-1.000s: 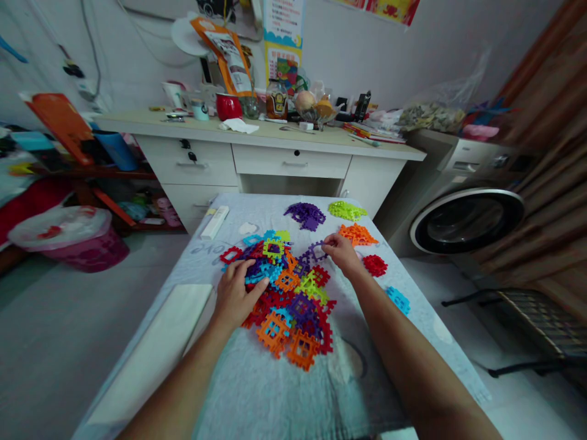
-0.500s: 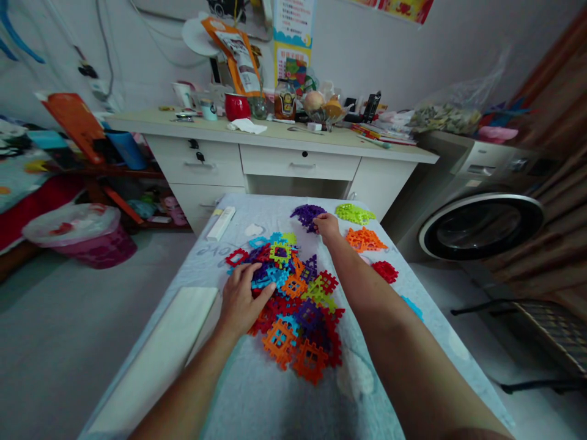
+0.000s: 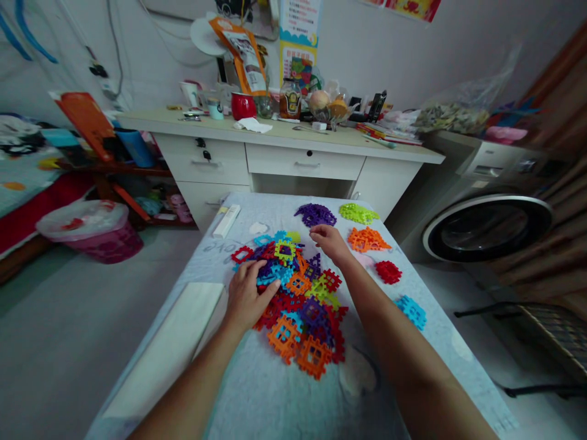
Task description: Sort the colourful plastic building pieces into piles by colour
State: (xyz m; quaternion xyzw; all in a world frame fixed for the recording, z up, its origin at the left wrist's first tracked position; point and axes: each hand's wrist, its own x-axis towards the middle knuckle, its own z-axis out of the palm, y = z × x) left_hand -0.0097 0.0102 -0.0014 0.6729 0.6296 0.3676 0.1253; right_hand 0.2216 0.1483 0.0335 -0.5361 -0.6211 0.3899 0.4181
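Note:
A mixed heap of colourful square plastic tiles (image 3: 300, 305) lies in the middle of the cloth-covered table (image 3: 275, 403). My left hand (image 3: 249, 297) lies flat on the heap's left side, fingers spread over blue and red tiles. My right hand (image 3: 329, 242) hovers at the heap's far edge, just in front of the purple pile (image 3: 315, 214), fingers loosely open with nothing seen in them. Sorted piles sit to the right: green (image 3: 358, 213), orange (image 3: 368, 239), red (image 3: 388, 272) and blue (image 3: 411, 311).
A white flat board (image 3: 172, 348) lies along the table's left edge, and a slim white box (image 3: 227, 220) lies at the far left. Beyond stand a cluttered white desk (image 3: 302, 165), a washing machine (image 3: 488, 226) at right and a pink bin (image 3: 92, 235) at left.
My right hand carried a purple tile from the heap to the purple pile, let it go, and has drawn back towards the heap. My left hand stayed on the heap.

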